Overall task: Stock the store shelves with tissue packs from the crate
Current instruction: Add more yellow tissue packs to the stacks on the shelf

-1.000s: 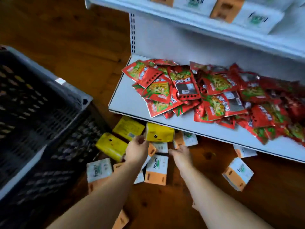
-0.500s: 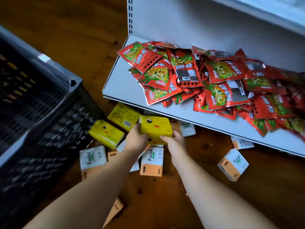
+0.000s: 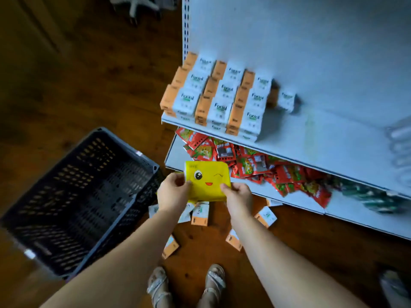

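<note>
**Currently in hand: one yellow tissue pack, unshelved**

**Item.** Yellow tissue pack (image 3: 206,181), soft-wrapped, with a winking cartoon face printed on the side turned up to the camera. It is held in the air between both hands, in front of the lower shelf's (image 3: 175,152) edge and not resting on anything.

**Hands.** The left hand (image 3: 173,192) pinches the pack's left edge, thumb on the printed face and fingers behind. The right hand (image 3: 239,194) pinches the lower right corner the same way. Both hands are curled on the pack; neither is spread.

**Surroundings.**
- Black plastic crate (image 3: 129,150): left of the left hand, on the floor.
- White-and-orange Facial tissue packs (image 3: 222,96): beyond and above the hands, stacked in rows on the upper shelf (image 3: 311,134), the front row at its lip.
- Red snack sachets (image 3: 255,165): just past the right hand, heaped on the lower shelf, some overhanging its edge.
- Loose Facial packs (image 3: 200,213): scattered on the floor under the hands and wrists, near the person's sandals (image 3: 213,283).

**Hazards, as judged.**
- An edge-only pinch on a soft wrapper may slip if one hand lets go early.
- Lifting past the front row risks nudging a stack off the lip.
- A step forward could crush the loose packs underfoot.
- A passing forearm may drag the overhanging sachets down.
</note>
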